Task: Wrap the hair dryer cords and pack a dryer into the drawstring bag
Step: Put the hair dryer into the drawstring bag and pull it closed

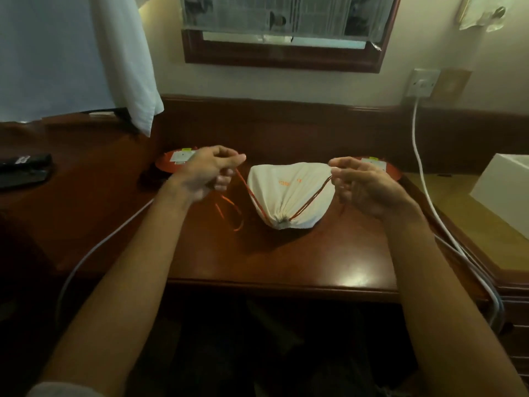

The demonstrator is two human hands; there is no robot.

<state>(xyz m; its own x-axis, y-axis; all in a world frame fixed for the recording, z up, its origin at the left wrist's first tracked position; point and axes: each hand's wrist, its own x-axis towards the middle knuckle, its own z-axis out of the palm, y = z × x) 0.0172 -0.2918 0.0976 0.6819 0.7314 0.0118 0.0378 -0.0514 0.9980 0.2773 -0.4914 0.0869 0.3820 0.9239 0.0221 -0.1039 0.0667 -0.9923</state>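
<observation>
From the head camera, a cream drawstring bag (pixel 289 193) is lying on the dark wooden desk (pixel 286 262), full and rounded, with its gathered mouth pointing toward the person and drawn nearly closed. Orange lettering is showing faintly on its cloth. No dryer is showing; whatever is filling the bag is hidden by the cloth.

The left hand (pixel 206 173) is hovering just left of the bag, its thumb and fingers curling in and pinching the left orange drawstring (pixel 246 187), which is running taut down to the bag's mouth. A loose loop of the same orange cord (pixel 232 210) is lying on the desk below that hand.

The right hand (pixel 369 187) is hovering just right of the bag, its fingertips pinching the right orange drawstring (pixel 312 199), which is also stretching straight to the mouth.

Behind each hand an orange, flat object with a white label is peeking out, one at the left (pixel 174 163) and one at the right (pixel 386 167); what they are cannot be told.

A white cable (pixel 426 184) is hanging from a wall socket (pixel 423 83) and trailing down the desk's right side. A white box (pixel 503 187) is sitting at the far right.
</observation>
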